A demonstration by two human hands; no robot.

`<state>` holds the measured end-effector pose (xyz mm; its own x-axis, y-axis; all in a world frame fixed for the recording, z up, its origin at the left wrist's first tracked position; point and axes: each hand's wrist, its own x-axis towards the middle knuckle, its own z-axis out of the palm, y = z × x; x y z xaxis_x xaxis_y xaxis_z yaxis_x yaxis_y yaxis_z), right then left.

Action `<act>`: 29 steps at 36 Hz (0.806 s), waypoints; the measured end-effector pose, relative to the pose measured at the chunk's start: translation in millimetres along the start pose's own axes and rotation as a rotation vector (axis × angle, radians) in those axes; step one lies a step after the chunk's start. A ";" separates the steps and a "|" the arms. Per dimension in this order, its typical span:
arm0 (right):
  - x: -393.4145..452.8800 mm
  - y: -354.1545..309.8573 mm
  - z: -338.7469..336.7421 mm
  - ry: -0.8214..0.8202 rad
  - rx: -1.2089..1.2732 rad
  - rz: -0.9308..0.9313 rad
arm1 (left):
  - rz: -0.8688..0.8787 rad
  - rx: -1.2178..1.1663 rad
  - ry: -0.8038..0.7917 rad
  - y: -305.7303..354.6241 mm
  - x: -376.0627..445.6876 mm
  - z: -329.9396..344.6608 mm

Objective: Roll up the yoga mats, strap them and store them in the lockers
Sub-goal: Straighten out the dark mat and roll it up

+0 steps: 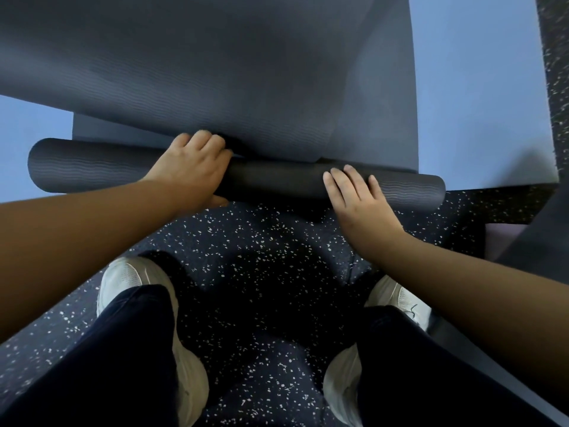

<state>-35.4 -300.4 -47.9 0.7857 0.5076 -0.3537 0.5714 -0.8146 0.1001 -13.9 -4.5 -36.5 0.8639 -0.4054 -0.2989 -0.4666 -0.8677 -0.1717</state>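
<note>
We are crouching over a dark grey yoga mat point(215, 72), its rolled end point(277, 183) lying across the middle of the frame. Our left hand point(191, 167) is curling over the roll, thumb tucked beneath; our right hand point(357, 195) is pressing it with straight fingers. A blue mat point(480, 103) is lying underneath at upper right, and our white shoes point(135, 285) are standing on the speckled floor point(261, 257).
</note>
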 end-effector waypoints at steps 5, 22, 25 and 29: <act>6.7 1.3 -4.3 -0.090 -0.094 0.024 | -0.056 0.014 -0.154 8.1 -0.3 2.5; 26.6 3.9 -24.8 -0.170 -0.083 0.086 | -0.059 -0.106 -0.241 -5.4 20.1 -10.6; 19.9 3.2 -15.3 -0.111 -0.092 0.082 | -0.050 -0.169 -0.207 -3.4 12.1 -6.4; 3.7 -1.9 -1.0 -0.011 -0.043 0.054 | -0.034 -0.239 -0.210 4.2 -5.1 2.3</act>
<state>-33.3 -296.7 -48.4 0.8129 0.4603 -0.3569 0.5385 -0.8275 0.1593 -20.7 -5.5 -37.8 0.8085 -0.3280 -0.4886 -0.3585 -0.9329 0.0330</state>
